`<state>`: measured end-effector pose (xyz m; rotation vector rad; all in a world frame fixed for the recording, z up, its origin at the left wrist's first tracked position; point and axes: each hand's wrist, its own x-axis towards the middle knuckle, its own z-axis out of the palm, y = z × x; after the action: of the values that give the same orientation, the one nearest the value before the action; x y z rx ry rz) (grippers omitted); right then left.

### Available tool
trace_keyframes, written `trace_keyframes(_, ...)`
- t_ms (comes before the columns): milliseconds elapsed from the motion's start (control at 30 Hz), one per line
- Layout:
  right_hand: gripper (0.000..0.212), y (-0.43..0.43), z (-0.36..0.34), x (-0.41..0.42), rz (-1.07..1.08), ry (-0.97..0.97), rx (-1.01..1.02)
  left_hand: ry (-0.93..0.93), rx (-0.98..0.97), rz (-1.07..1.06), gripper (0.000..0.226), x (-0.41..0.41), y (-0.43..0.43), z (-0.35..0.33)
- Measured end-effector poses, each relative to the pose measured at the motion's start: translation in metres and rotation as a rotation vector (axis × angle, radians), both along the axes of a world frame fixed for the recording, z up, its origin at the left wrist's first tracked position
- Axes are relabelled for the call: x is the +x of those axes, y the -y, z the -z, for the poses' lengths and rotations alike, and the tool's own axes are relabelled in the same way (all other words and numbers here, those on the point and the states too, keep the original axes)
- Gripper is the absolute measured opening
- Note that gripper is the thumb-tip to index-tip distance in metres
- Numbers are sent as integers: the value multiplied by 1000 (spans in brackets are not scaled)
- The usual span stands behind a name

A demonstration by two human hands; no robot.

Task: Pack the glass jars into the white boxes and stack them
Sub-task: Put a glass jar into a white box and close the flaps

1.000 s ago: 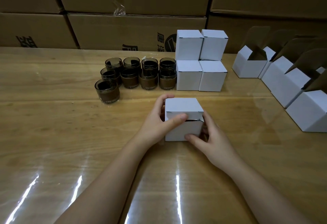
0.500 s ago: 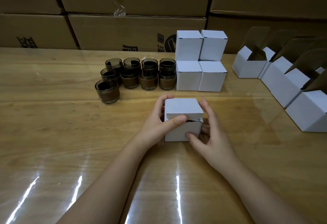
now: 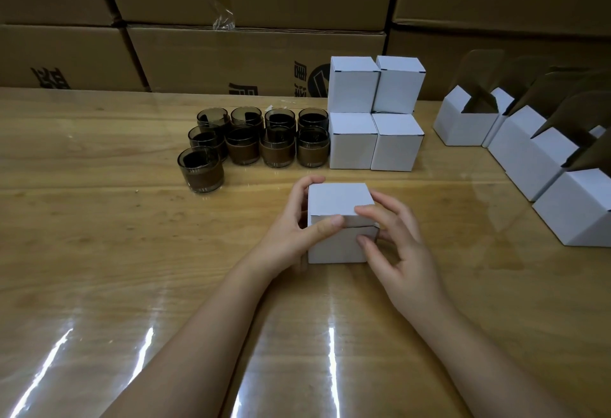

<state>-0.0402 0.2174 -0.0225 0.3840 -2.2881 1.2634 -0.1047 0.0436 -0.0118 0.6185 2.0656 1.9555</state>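
A white box (image 3: 337, 219) stands on the wooden table (image 3: 99, 236) in front of me, its lid folded down with a thin gap along the front. My left hand (image 3: 294, 232) grips its left side, thumb on the front edge of the lid. My right hand (image 3: 393, 242) holds the right front corner, one finger on the lid and the thumb on the front wall. Several dark glass jars (image 3: 258, 140) with brown fill stand in rows behind and to the left. A stack of closed white boxes (image 3: 375, 113), two on two, stands right of the jars.
Several open white boxes (image 3: 529, 153) with raised brown flaps line the table's right side. Large brown cartons (image 3: 258, 54) form a wall along the back edge. The table's near part shines with light streaks.
My right hand's finger has come up onto the lid's front right corner, and the lid's gap at the front has narrowed. The box and left hand stayed put.
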Motion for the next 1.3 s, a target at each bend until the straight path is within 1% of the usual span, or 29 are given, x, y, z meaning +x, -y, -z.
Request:
trace_keyframes(100,43,0,0,1,2,12,3,17,20,-25,56,-3,0,0)
trace_keyframes(200,41,1,0,2,1,18,-11,55,26,-11,50,-5,0,2)
trace_keyframes(567,45,3,-2,3,3,1,-37,70,80,1,58,-6,0,3)
trace_keyframes(867,43,3,-3,3,7,2,-45,75,66,-11,54,-6,0,2)
trace_keyframes(1100,37,2,-1,3,-1,1,-49,66,68,-12,66,-6,-1,3)
trace_keyframes(1300,35,1,0,1,0,-5,-43,58,62,-14,60,-6,0,3)
